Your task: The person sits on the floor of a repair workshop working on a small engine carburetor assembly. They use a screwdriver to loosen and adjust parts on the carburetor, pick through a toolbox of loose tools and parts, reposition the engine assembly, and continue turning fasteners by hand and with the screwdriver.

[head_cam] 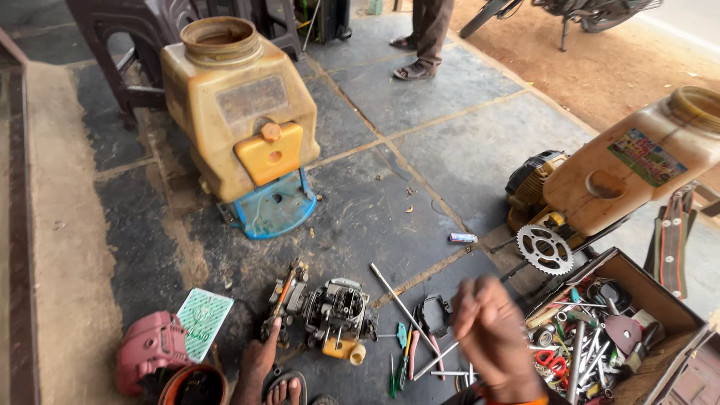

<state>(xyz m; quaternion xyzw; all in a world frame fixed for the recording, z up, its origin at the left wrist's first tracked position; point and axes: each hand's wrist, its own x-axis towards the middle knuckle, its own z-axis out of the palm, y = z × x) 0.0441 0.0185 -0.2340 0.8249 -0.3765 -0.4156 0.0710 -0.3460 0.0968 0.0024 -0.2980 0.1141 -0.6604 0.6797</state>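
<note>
My right hand is blurred, low and right of centre, its fingers curled around the end of a thin metal rod that slants down to the left. Under it several screwdrivers and pliers lie on the stone floor. My left hand rests on the floor at the bottom, fingers apart, one fingertip touching a small greasy engine assembly. A yellow cap sits at the front of that assembly. My sandalled foot shows just beside the left hand.
A yellow sprayer tank on a blue base stands behind. A second tank with engine and sprocket lies at right, beside an open box of tools. A red engine cover and green card lie at left. A person's legs stand far back.
</note>
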